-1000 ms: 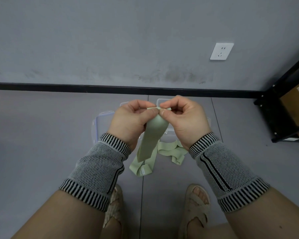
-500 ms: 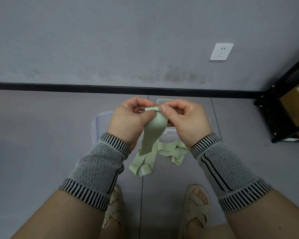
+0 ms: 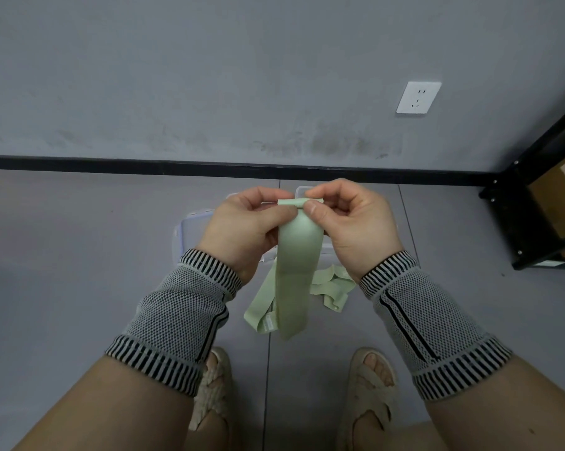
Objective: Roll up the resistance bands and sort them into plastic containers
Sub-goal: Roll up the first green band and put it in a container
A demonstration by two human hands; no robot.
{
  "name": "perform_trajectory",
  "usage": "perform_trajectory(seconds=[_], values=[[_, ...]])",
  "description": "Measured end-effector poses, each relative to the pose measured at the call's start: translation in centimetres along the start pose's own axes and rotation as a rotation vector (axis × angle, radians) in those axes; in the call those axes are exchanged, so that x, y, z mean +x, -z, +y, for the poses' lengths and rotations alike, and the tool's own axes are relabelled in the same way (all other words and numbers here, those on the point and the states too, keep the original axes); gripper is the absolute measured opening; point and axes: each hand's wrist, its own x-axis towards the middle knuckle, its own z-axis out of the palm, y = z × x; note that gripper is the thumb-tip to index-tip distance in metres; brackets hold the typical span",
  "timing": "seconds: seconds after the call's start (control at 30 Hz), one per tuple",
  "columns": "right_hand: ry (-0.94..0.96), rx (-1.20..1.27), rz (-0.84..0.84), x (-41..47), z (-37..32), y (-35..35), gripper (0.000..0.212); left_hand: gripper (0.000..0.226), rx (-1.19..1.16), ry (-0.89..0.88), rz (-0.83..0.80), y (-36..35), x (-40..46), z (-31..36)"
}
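Note:
A pale green resistance band (image 3: pixel 295 271) hangs from both my hands at chest height. Its top end is turned over into a small roll between my fingers. My left hand (image 3: pixel 245 229) pinches the roll's left side, and my right hand (image 3: pixel 356 222) pinches its right side with thumb on top. The band's tail hangs down to the floor. More green bands (image 3: pixel 331 286) lie crumpled on the floor under my right wrist. Clear plastic containers (image 3: pixel 193 229) sit on the floor behind my hands, mostly hidden.
A grey wall with a black skirting strip (image 3: pixel 111 162) and a white socket (image 3: pixel 417 97) faces me. A black metal shelf (image 3: pixel 535 203) holding a cardboard box stands at the right. My sandalled feet (image 3: pixel 365 395) are on the grey floor below.
The rolled top of the band has widened between my fingers as both hands turn it over. The hanging tail has shifted slightly.

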Motion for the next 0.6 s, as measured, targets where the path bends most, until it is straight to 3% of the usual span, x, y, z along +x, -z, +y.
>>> perform_trajectory(seconds=[0.17, 0.37, 0.6], values=[[-0.009, 0.004, -0.004, -0.04, 0.09, -0.02, 0.015, 0.005, 0.060, 0.019, 0.034, 0.08, -0.01, 0.01], [-0.096, 0.076, 0.047, 0.06, 0.29, -0.15, 0.021, 0.012, 0.082, -0.077, 0.080, 0.48, 0.20, -0.17], [-0.132, 0.118, 0.052, 0.02, -0.04, -0.01, 0.010, 0.017, 0.185, -0.190, 0.117, 0.67, 0.42, -0.36]])
